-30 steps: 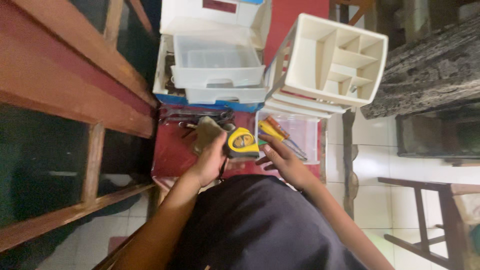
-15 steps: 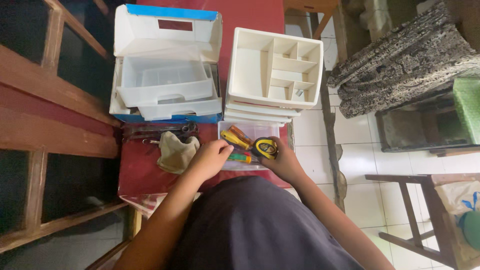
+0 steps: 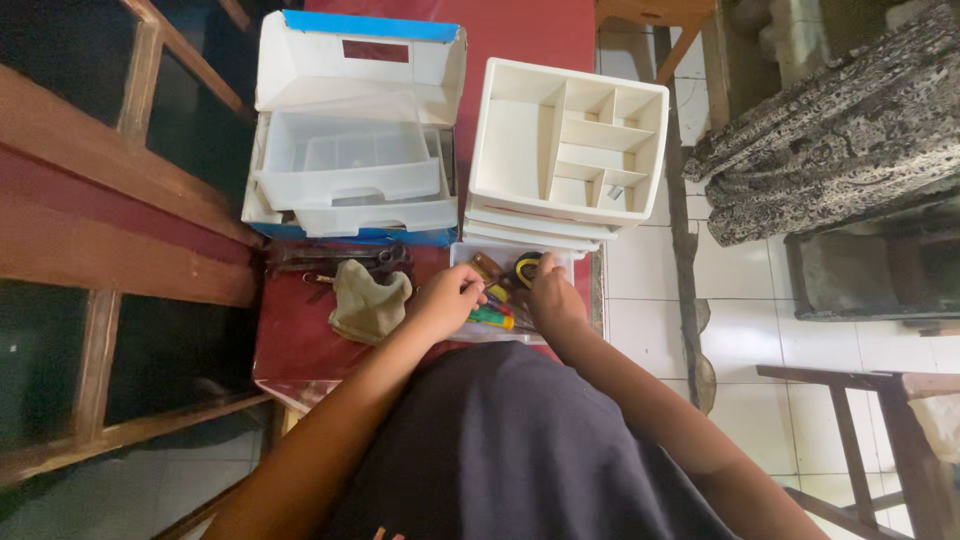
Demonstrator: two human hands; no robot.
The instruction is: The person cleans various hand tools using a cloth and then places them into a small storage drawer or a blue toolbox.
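Red tabletop: over the clear tray (image 3: 590, 262), the right hand (image 3: 553, 300) grips a yellow tape measure (image 3: 526, 268), nearer it than the left hand (image 3: 441, 303) pinching screwdrivers (image 3: 492, 318).

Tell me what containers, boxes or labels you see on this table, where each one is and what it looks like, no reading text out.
White organiser box: far left of the table, lid open, blue edge, dark red rectangular label.
Cream divided tray: far right, on stacked trays.
Clear tray: near edge, holding screwdrivers and a yellow tape measure; both hands reach in.
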